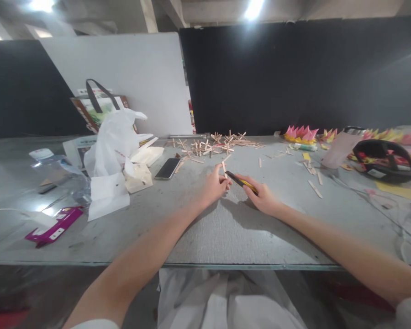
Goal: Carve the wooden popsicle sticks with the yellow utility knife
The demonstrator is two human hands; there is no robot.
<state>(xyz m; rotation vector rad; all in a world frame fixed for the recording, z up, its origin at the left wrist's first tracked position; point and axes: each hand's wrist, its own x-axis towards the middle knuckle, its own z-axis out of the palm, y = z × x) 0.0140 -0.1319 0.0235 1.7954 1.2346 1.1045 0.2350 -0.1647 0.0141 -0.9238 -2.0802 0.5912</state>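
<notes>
My left hand (216, 186) pinches a small wooden craft stick (224, 168) near the middle of the table, holding it upright above the surface. My right hand (258, 195) is wrapped round a yellow and black utility knife (244, 183). The knife's dark tip points left and meets or nearly meets the stick; whether the blade touches the wood I cannot tell. Just beyond my hands lies a heap of loose and crossed craft sticks (208, 147). A few single sticks (315, 188) are scattered to the right.
Left of my hands are a phone (167, 168), a white plastic bag (111, 141), a clear bottle (60, 171) and a purple packet (56, 227). Toward the right stand pink paper flowers (301, 133), a pinkish bottle (340, 148) and a black strap-like object (383, 160). Dark panels (277, 77) rise behind.
</notes>
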